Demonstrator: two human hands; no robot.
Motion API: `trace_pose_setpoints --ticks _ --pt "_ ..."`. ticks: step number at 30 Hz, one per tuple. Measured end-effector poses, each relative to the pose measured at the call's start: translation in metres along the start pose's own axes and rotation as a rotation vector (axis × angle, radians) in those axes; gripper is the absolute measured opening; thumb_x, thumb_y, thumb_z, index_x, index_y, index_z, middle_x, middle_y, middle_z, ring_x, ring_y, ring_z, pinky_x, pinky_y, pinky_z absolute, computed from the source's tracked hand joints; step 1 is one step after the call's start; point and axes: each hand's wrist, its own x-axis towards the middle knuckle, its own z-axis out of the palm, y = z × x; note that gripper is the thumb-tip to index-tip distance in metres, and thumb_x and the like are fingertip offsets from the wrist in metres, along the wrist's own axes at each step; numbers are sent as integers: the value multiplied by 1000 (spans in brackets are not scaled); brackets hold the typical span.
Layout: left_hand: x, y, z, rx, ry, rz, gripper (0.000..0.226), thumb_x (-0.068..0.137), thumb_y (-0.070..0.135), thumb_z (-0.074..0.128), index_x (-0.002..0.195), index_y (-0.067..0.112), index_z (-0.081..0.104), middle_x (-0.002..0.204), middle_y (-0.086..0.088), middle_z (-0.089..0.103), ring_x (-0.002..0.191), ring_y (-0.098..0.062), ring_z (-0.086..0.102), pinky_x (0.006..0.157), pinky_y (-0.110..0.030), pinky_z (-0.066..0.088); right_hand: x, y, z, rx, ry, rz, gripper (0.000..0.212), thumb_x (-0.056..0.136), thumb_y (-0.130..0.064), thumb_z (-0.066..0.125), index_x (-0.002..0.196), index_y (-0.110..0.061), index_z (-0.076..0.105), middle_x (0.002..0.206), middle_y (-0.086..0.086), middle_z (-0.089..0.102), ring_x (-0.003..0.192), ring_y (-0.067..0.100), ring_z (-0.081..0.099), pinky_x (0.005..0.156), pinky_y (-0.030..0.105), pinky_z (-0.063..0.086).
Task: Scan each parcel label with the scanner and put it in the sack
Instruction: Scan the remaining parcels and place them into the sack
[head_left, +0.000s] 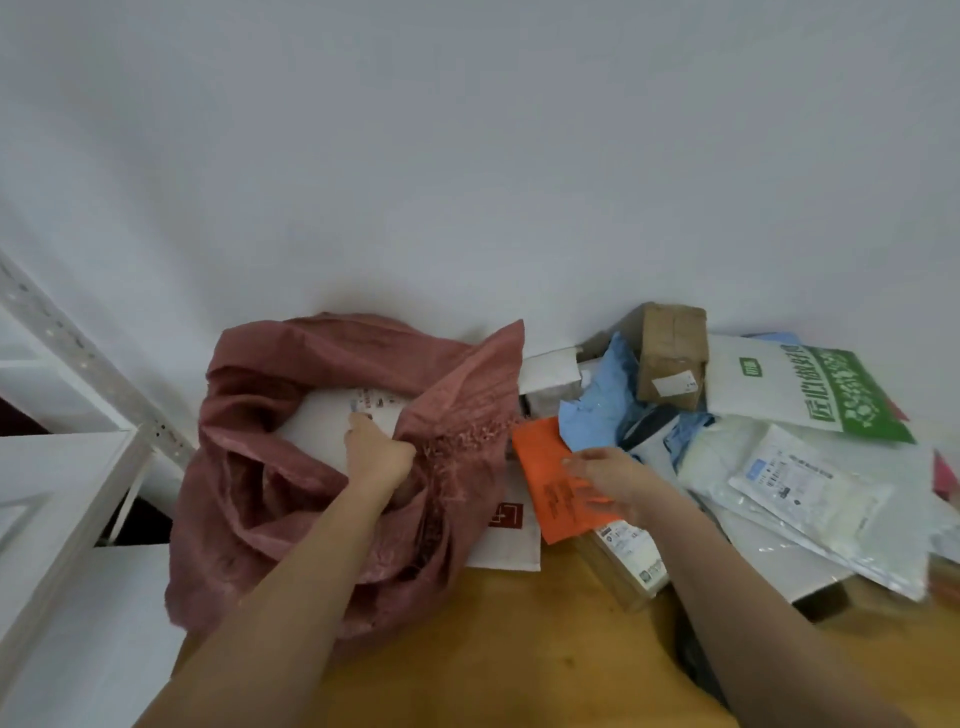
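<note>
Wooden counter (519, 649), pale yellow-brown, set against a plain white wall; white metal shelving (67, 467) at left.

Large dusty-red woven sack (249, 499), slumped and crumpled, mouth open toward the wall. A white flat parcel with a printed label (322, 421) lies partly inside the mouth, label end showing.

Loose heap of parcels (779, 467) on the right: brown taped cardboard box (672, 358), white-and-green printed mailer (810, 389), crumpled light-blue poly bag (597, 410), clear plastic pouches, all overlapping.

Thin orange flat envelope with dark print (550, 478), just beside the sack, lying over a white mailer with a red square mark (511, 525).

Left hand (376, 452): fingers curled, gripping the sack's frayed rim and touching the white parcel. Right hand (608, 475): fingers laid on the orange envelope's right edge; grip or mere touch — cannot tell.

No scanner visible anywhere.

Risks, as judged:
- Sack is limp; if the left hand lets go, the mouth probably folds shut and the white parcel slides back out.
- Orange envelope could go in unscanned, with no scanner in reach.
- Pulling the envelope may drag the blue bag and shift the heap toward the counter edge.
- Its label face is unclear; it may need turning over.
</note>
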Motion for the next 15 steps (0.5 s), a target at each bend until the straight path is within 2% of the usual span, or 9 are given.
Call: trace_pose_setpoints --ticks 3,5,7,9,11,12,13,15 --pt "-14 17 20 45 -6 63 76 79 6 65 143 0 24 137 -25 33 116 -43 48 96 -45 45 -9 13 -30 43 148 -19 31 94 -26 61 121 -12 58 106 9 62 99 25 62 81 36 52" --pt "-26 29 34 110 12 106 74 80 11 66 141 3 25 138 -23 29 123 -42 40 101 -46 38 -13 23 -53 82 274 -13 28 94 -17 58 115 2 62 89 13 61 85 25 60 72 34 49" --pt "-37 39 46 136 18 176 73 80 13 67 140 7 26 139 -21 30 125 -39 35 103 -46 35 -18 33 -74 75 362 6 29 94 -10 55 113 11 61 82 16 57 77 26 55 62 30 45" --pt "-43 47 57 83 -63 262 61 81 12 65 135 10 37 135 -16 39 122 -33 41 99 -40 41 -24 40 -87 60 382 45 25 94 -7 54 111 10 60 78 14 54 71 25 55 46 24 44" --pt "-48 56 65 26 -163 335 46 82 11 63 126 8 49 125 -13 52 108 -24 54 83 -28 47 -25 46 -95 36 384 62 24 93 -4 54 112 10 61 72 9 53 61 18 54 36 19 40" --pt "-52 61 69 19 -181 349 41 82 11 63 121 8 52 120 -12 56 104 -23 57 79 -26 48 -22 49 -98 25 386 62 24 93 -4 54 112 10 61 72 8 53 57 16 53 33 17 38" --pt "-55 65 73 48 -161 350 39 82 13 63 119 9 52 120 -12 55 106 -26 57 81 -30 49 -19 52 -101 17 380 60 24 93 -4 54 112 10 61 75 9 55 57 15 53 32 15 38" --pt "-60 72 82 214 -14 359 45 81 19 66 122 13 49 123 -12 47 117 -32 46 95 -40 43 -11 57 -106 5 346 52 26 93 -3 53 114 10 61 92 17 61 64 19 57 38 14 44"
